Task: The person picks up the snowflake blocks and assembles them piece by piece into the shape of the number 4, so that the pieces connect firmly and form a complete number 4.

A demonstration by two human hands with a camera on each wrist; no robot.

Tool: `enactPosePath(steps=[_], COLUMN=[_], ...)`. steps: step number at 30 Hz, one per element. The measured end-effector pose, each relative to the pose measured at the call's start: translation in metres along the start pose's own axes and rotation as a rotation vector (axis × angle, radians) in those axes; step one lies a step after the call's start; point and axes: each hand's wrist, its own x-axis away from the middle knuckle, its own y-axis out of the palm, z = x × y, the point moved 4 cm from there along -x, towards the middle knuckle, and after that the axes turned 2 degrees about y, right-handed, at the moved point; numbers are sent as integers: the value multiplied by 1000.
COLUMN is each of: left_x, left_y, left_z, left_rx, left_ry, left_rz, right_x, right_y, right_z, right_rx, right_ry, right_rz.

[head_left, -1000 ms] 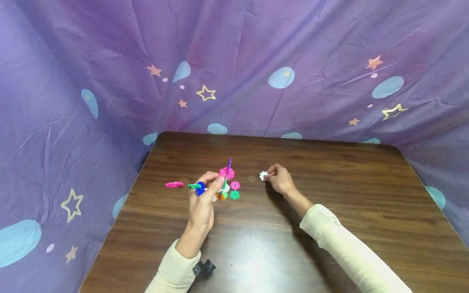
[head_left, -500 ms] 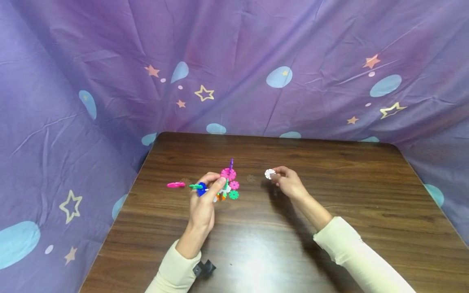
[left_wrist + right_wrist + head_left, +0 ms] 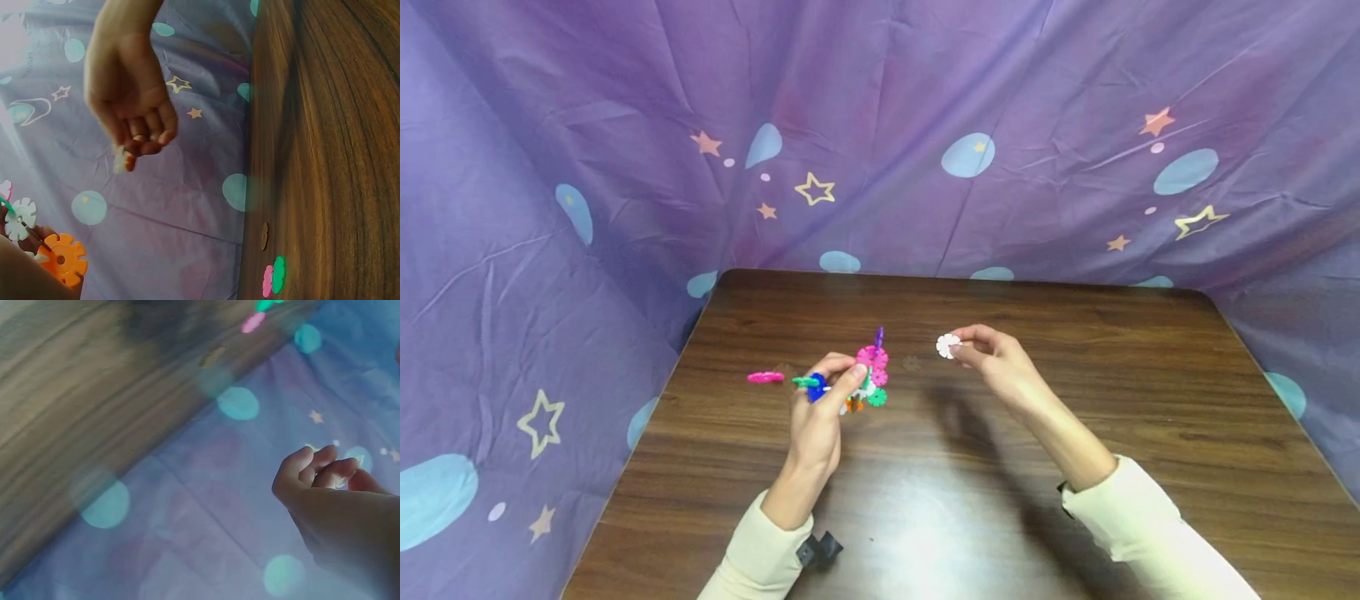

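My left hand (image 3: 816,421) grips a joined cluster of notched plastic discs in several colours. A blue disc (image 3: 817,387), a large pink disc (image 3: 872,358) and an upright purple disc (image 3: 879,341) show around the fingers. In the left wrist view, an orange disc (image 3: 65,259) and a white disc (image 3: 22,219) belong to the cluster. My right hand (image 3: 1011,375) pinches a single white notched disc (image 3: 947,346) between thumb and fingers, raised above the table and apart from the cluster. The fingers hide part of the cluster's middle.
Loose on the brown wooden table (image 3: 1075,350) lie a brown disc (image 3: 911,363), a small pink disc (image 3: 268,281) and a green disc (image 3: 279,275). Another pink disc (image 3: 765,377) appears left of the cluster; whether it is joined is unclear. A purple patterned curtain (image 3: 880,125) surrounds the table.
My right hand has moved slightly right and then lifted with the white disc, its shadow now separate below. The left hand keeps its grip on the cluster and has barely shifted.
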Motion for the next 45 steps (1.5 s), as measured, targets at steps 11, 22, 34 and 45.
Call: enactPosePath(steps=[11,22,34,45], left_x=[0,3,6,9], left_y=[4,9,15,16], left_z=[-1,-1,-1,0], left_rx=[-21,-63,-107,-99], left_ry=[-18,-28,-27,-4], left_rz=[-36,-83,-147,-160], right_x=[21,42,56,65], right_y=[-8,-7,-1,10], right_z=[-48,-84,-107,-113], right_rx=[-25,-7,153,351], right_ry=[-69,-212,-486,-755], right_rz=[8,33,199,317])
